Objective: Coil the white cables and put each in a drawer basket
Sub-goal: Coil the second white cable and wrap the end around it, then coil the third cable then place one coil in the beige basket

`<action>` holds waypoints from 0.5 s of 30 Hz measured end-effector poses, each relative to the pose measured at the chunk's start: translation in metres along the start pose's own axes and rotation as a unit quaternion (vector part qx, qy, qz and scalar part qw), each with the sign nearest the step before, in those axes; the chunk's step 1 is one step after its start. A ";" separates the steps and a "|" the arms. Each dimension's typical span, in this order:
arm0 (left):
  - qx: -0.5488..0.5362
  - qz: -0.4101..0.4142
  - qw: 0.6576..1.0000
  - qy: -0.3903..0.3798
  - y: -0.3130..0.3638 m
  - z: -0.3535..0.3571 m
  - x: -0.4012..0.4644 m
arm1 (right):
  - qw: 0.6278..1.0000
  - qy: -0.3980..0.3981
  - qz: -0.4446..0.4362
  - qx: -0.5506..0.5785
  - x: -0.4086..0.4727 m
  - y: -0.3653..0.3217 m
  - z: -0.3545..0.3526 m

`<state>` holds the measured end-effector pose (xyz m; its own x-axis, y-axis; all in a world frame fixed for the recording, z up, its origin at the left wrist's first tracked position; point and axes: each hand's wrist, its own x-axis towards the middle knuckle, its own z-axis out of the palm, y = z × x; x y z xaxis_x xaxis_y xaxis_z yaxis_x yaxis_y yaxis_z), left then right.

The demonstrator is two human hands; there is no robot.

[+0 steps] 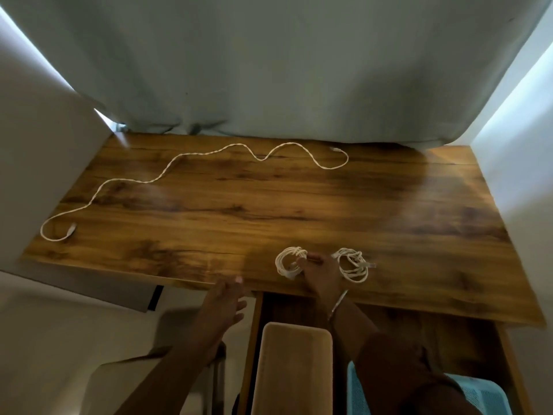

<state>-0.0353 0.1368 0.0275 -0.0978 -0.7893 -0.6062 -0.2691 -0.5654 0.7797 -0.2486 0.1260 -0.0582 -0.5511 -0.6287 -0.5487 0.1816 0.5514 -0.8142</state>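
Two coiled white cables lie near the front edge of the wooden table (269,199): a left coil (288,262) and a right coil (354,265). My right hand (320,274) rests between them, its fingers closed on the left coil. A third white cable (167,172) lies uncoiled across the table's back and left. My left hand (223,307) hovers with fingers spread just off the table's front edge, holding nothing. Below the table an open drawer holds a beige basket (294,369) and a light blue basket (484,396), partly hidden by my right arm.
A pale curtain (269,70) hangs behind the table. White walls close in on the left and right sides. A chair or stool frame (218,369) stands below my left arm.
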 end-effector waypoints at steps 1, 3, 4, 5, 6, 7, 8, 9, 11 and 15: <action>0.003 -0.005 1.000 0.003 -0.004 -0.004 0.002 | 1.000 0.009 -0.010 -0.014 0.003 0.002 0.006; 0.004 -0.007 1.000 0.006 -0.008 -0.009 0.007 | 0.999 0.027 -0.023 -0.041 0.006 0.005 0.013; 0.000 -0.010 1.000 0.007 -0.010 -0.012 0.012 | 0.997 0.033 -0.029 -0.056 0.008 0.006 0.015; -0.006 -0.016 1.000 0.005 -0.011 -0.015 0.016 | 0.997 0.035 -0.027 -0.068 0.010 0.008 0.017; -0.008 -0.021 1.000 0.002 -0.013 -0.017 0.022 | 0.997 0.037 -0.023 -0.071 0.011 0.008 0.018; -0.001 -0.024 1.000 -0.004 -0.015 -0.020 0.027 | 0.997 0.037 -0.014 -0.070 0.011 0.010 0.019; 0.008 -0.026 1.000 -0.009 -0.018 -0.021 0.032 | 0.997 0.036 -0.005 -0.068 0.014 0.014 0.018; 0.014 -0.030 0.999 -0.016 -0.020 -0.023 0.037 | 0.997 0.038 -0.001 -0.065 0.018 0.017 0.018; 0.027 -0.035 0.999 -0.026 -0.023 -0.025 0.049 | 0.997 0.047 0.009 -0.059 0.024 0.021 0.019; 0.059 -0.043 0.996 -0.053 -0.023 -0.019 0.071 | 0.994 0.047 0.017 -0.099 0.016 0.006 0.021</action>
<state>-0.0181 0.0892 -0.0309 -0.1686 -0.7052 -0.6887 -0.3909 -0.5936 0.7035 -0.2393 0.1081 -0.0759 -0.6228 -0.5595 -0.5468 0.0419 0.6741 -0.7375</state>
